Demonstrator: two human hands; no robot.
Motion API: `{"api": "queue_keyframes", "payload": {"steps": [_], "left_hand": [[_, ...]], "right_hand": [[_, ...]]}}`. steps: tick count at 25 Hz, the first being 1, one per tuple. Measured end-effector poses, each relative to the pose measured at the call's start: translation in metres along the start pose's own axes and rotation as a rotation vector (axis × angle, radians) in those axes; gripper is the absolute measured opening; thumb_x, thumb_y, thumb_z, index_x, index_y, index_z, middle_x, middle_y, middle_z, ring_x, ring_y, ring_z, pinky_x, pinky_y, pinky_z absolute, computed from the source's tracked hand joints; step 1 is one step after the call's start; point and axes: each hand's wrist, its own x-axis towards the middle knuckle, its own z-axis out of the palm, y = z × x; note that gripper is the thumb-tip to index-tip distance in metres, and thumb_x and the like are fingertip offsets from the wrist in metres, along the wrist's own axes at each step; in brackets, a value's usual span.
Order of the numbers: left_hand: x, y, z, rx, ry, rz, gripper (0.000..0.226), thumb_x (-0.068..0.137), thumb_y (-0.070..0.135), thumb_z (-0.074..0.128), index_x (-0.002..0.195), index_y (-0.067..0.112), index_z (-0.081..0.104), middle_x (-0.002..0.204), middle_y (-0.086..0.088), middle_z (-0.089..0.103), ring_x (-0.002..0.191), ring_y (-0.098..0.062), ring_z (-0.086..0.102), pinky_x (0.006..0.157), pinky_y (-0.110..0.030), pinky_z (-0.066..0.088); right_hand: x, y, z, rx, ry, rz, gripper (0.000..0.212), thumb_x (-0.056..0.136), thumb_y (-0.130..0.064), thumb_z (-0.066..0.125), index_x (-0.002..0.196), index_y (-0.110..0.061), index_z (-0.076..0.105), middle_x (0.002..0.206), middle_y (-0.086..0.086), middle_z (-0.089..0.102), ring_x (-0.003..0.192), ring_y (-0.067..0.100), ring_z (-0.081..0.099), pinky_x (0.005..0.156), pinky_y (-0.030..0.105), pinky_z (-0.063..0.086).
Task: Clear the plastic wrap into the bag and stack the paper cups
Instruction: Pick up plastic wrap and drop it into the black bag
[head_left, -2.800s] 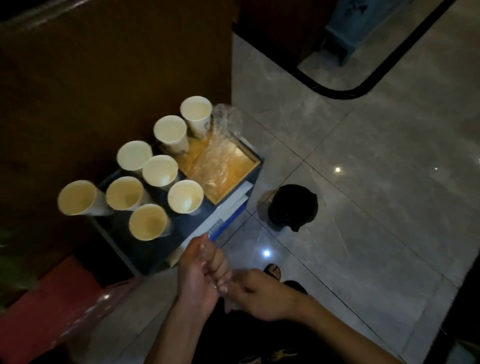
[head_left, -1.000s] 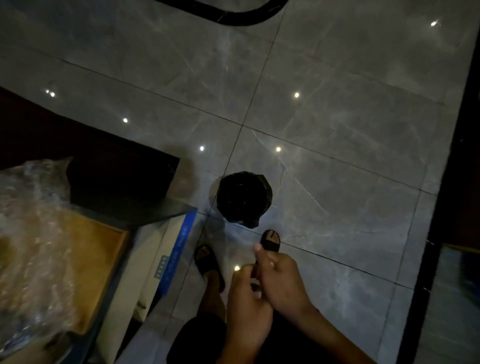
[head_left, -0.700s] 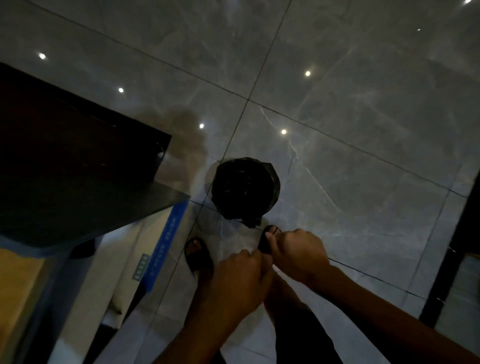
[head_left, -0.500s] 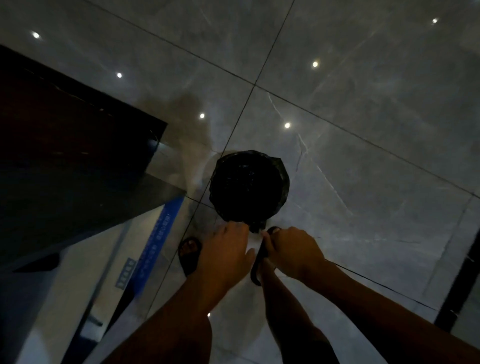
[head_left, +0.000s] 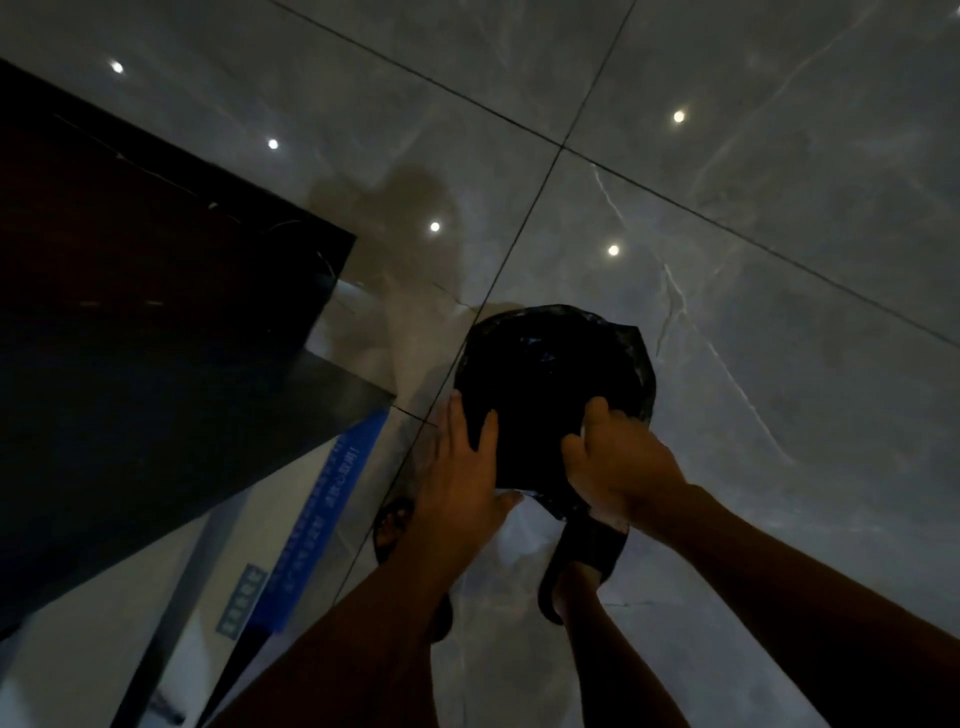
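Grey marble-look tile floor (head_left: 779, 171) fills most of the head view, dark grout lines crossing it, small bright light reflections scattered on the gloss. Dark desk (head_left: 156, 332) takes up the left side, its near right corner jutting toward the middle of the frame. Under that corner, a white box (head_left: 171, 587) with a blue printed strip stands on the floor – text too blurred to read.

Black plastic bag (head_left: 545, 374) sits on the floor just right of the desk's corner, mouth facing up, inside too dark to make out. Plastic wrap – can't tell whether it's in the bag or in a hand. Paper cups are out of frame.

Both forearms reach in from the bottom edge. Left hand (head_left: 462, 467) at the bag's left rim, fingers spread and fairly straight, touching the plastic; looks relaxed, not clamped. Right hand (head_left: 618, 462) at the bag's near-right rim, fingers curled over the edge, gripping the plastic.

Below the hands, a foot in a black sandal (head_left: 582, 566) on the floor, second sandal (head_left: 395, 525) partly hidden behind the left forearm.
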Motion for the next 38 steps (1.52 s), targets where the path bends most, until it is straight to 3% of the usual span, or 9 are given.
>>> {"api": "queue_keyframes", "payload": {"steps": [4, 9, 13, 17, 20, 23, 29, 35, 38], "left_hand": [[0.010, 0.001, 0.016, -0.076, 0.040, -0.017, 0.098, 0.090, 0.052, 0.065, 0.156, 0.027, -0.002, 0.158, -0.014, -0.032, 0.150, -0.035, -0.015, 0.123, -0.049, 0.017], [0.010, 0.001, 0.022, -0.120, 0.092, -0.017, 0.091, 0.090, 0.050, 0.064, 0.156, 0.029, 0.004, 0.159, -0.012, -0.031, 0.150, -0.031, -0.015, 0.121, -0.041, 0.014], [0.009, -0.001, 0.021, -0.135, 0.105, -0.002, 0.085, 0.091, 0.048, 0.063, 0.154, 0.029, 0.009, 0.161, -0.010, -0.027, 0.151, -0.029, -0.009, 0.121, -0.040, 0.017], [0.010, -0.002, 0.015, -0.121, 0.083, 0.001, 0.084, 0.090, 0.047, 0.065, 0.154, 0.028, 0.014, 0.162, -0.011, -0.020, 0.151, -0.031, -0.003, 0.123, -0.042, 0.019], [0.014, -0.001, 0.005, -0.113, 0.039, -0.025, 0.085, 0.089, 0.044, 0.068, 0.154, 0.025, 0.017, 0.163, -0.012, -0.009, 0.150, -0.033, 0.005, 0.121, -0.046, 0.024], [0.010, -0.002, -0.009, -0.132, 0.021, -0.063, 0.084, 0.089, 0.038, 0.068, 0.153, 0.022, 0.016, 0.161, -0.013, 0.007, 0.145, -0.032, 0.023, 0.115, -0.046, 0.034], [-0.042, 0.000, -0.050, -0.052, 0.015, -0.034, 0.058, 0.090, 0.042, 0.063, 0.137, 0.020, 0.039, 0.140, -0.009, 0.040, 0.123, -0.025, 0.048, 0.098, -0.037, 0.045], [-0.142, 0.017, -0.103, 0.014, -0.053, -0.026, 0.044, 0.094, 0.034, 0.055, 0.133, 0.012, 0.050, 0.132, -0.015, 0.049, 0.118, -0.030, 0.050, 0.092, -0.037, 0.045], [-0.207, 0.029, -0.118, -0.013, -0.087, -0.037, 0.036, 0.097, 0.033, 0.054, 0.126, 0.012, 0.056, 0.127, -0.013, 0.053, 0.117, -0.027, 0.052, 0.091, -0.032, 0.042]], "right_hand": [[0.034, -0.002, 0.003, 0.115, -0.028, 0.059, 0.019, 0.093, -0.030, 0.044, 0.103, -0.020, 0.030, 0.100, 0.015, 0.054, 0.092, 0.036, 0.056, 0.074, 0.042, 0.045], [0.061, -0.010, 0.010, 0.033, -0.055, 0.081, 0.037, 0.095, -0.017, 0.053, 0.131, -0.011, 0.048, 0.132, 0.021, 0.044, 0.106, 0.045, 0.056, 0.087, 0.041, 0.048], [0.077, -0.017, 0.010, 0.202, 0.026, 0.133, 0.060, 0.090, -0.035, 0.068, 0.141, -0.013, 0.044, 0.128, 0.019, 0.063, 0.114, 0.040, 0.061, 0.086, 0.038, 0.050], [0.077, -0.014, -0.001, 0.338, 0.079, 0.216, 0.091, 0.076, -0.060, 0.075, 0.146, -0.015, 0.038, 0.138, 0.015, 0.057, 0.125, 0.038, 0.057, 0.101, 0.049, 0.051], [0.061, -0.005, -0.008, 0.273, 0.118, 0.179, 0.080, 0.086, -0.052, 0.067, 0.150, -0.016, 0.033, 0.138, 0.018, 0.056, 0.124, 0.040, 0.056, 0.101, 0.048, 0.050], [0.032, 0.003, -0.014, 0.121, 0.008, 0.126, 0.067, 0.092, -0.039, 0.060, 0.149, -0.016, 0.032, 0.132, 0.020, 0.057, 0.119, 0.040, 0.058, 0.096, 0.045, 0.051], [-0.045, 0.000, -0.050, -0.045, -0.176, 0.097, 0.040, 0.096, -0.036, 0.053, 0.129, -0.013, 0.055, 0.114, 0.015, 0.068, 0.103, 0.031, 0.065, 0.079, 0.033, 0.049], [-0.139, -0.027, -0.113, -0.056, -0.198, 0.045, 0.038, 0.098, -0.037, 0.053, 0.122, -0.008, 0.061, 0.119, 0.019, 0.066, 0.108, 0.033, 0.063, 0.087, 0.034, 0.049], [-0.192, -0.042, -0.141, -0.043, -0.185, 0.017, 0.036, 0.100, -0.036, 0.051, 0.115, -0.007, 0.064, 0.113, 0.019, 0.069, 0.104, 0.033, 0.064, 0.077, 0.030, 0.045]]}}
